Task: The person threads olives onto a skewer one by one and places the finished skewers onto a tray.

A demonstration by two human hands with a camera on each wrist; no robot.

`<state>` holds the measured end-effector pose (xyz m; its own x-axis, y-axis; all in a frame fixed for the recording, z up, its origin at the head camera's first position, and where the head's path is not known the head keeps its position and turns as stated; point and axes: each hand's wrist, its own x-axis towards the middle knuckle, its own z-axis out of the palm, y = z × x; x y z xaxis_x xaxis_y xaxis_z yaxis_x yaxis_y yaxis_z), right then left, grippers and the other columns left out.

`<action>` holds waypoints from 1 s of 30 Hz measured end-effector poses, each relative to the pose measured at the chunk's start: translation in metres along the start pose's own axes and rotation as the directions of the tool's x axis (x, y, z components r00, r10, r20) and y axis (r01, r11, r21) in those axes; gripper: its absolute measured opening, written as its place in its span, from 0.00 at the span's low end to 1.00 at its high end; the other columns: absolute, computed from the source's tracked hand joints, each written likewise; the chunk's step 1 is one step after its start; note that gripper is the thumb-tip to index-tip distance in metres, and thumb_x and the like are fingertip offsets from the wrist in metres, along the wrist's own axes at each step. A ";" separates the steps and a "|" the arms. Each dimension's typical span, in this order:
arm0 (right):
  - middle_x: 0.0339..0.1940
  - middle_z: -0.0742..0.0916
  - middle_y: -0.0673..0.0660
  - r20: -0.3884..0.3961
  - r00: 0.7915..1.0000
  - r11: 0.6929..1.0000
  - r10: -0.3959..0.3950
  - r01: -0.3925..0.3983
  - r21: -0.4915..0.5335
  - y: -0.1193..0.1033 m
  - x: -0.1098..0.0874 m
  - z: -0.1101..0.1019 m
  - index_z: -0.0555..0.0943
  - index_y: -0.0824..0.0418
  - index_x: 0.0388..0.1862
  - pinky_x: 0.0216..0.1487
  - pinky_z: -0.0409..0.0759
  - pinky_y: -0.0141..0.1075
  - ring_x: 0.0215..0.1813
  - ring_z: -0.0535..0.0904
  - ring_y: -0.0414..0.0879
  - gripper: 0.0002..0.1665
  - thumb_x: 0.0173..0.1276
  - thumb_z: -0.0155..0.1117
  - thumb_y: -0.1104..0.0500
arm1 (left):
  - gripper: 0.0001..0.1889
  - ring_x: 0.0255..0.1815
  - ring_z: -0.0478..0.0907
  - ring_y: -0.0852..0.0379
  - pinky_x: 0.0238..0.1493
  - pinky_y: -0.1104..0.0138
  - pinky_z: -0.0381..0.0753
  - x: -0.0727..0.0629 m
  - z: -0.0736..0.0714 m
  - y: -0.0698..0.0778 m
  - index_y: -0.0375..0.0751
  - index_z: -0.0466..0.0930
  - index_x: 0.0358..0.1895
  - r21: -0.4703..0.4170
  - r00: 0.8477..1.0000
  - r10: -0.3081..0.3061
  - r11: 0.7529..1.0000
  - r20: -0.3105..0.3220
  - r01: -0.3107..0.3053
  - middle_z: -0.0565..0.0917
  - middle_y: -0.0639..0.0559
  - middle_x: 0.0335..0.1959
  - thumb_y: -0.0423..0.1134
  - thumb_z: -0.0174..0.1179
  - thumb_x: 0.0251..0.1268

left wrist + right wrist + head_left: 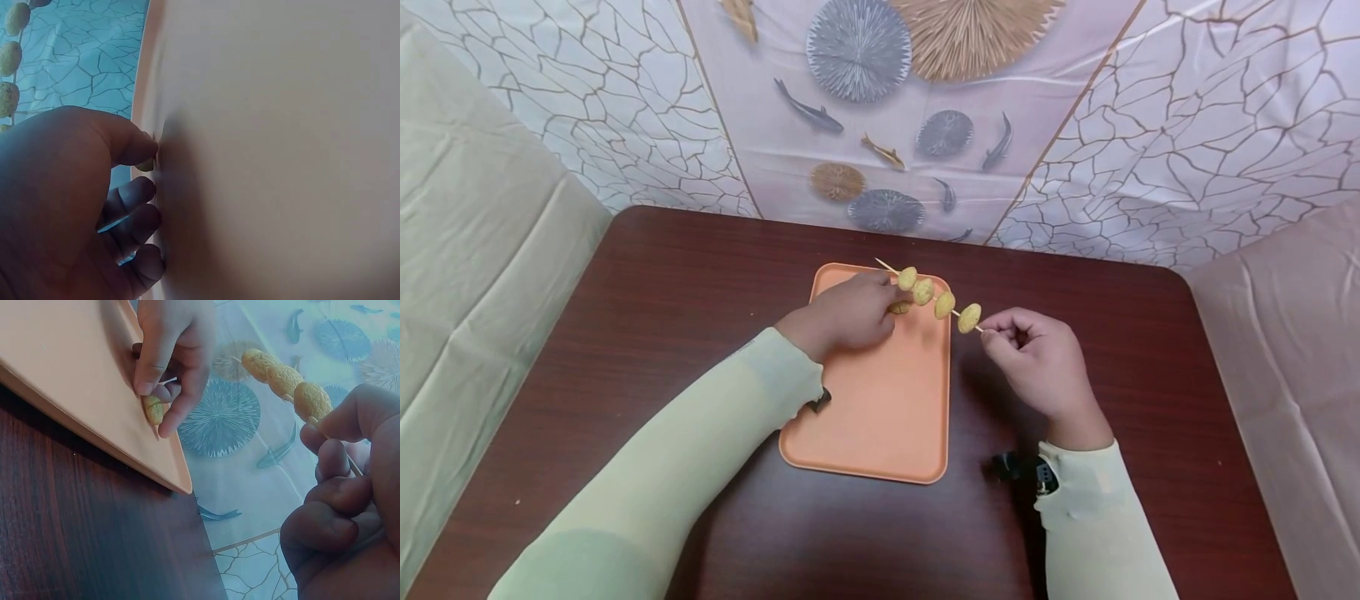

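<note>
My right hand (1041, 362) pinches the near end of a thin wooden skewer (886, 266), which slants up and left above the tray's far right corner. Several yellow, wrinkled oval pieces (944, 305) are threaded along it, spaced apart; their exact kind is unclear. Down at the far part of the orange tray (872, 425), my left hand (857, 310) has thumb and fingertips around a loose yellow oval piece (153, 409). That piece is mostly covered by the hand in the left wrist view. The skewer's pointed tip sticks out bare past the last piece.
The tray lies on a dark reddish-brown table (662, 292). Behind stands a patterned cloth backdrop (625, 92) with fish and round designs. Pale cloth hangs (467, 208) border the left and right sides.
</note>
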<state>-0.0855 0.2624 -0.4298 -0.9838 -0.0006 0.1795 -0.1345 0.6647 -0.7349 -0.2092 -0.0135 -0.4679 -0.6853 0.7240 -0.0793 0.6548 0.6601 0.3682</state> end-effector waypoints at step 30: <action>0.26 0.83 0.52 0.014 1.000 1.000 -0.002 0.002 0.012 -0.002 0.001 0.002 0.94 0.58 0.44 0.28 0.72 0.33 0.25 0.74 0.44 0.06 0.79 0.72 0.60 | 0.14 0.49 0.88 0.54 0.60 0.60 0.88 -0.015 -0.003 -0.026 0.42 0.92 0.58 -0.369 0.976 -0.123 0.928 -0.181 0.048 0.93 0.50 0.47 0.36 0.69 0.72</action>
<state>-0.0864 0.2598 -0.4289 -0.9850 -0.0125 0.1722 -0.1381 0.6556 -0.7424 -0.2174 -0.0418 -0.4734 -0.8068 0.5891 0.0453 0.4569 0.5733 0.6801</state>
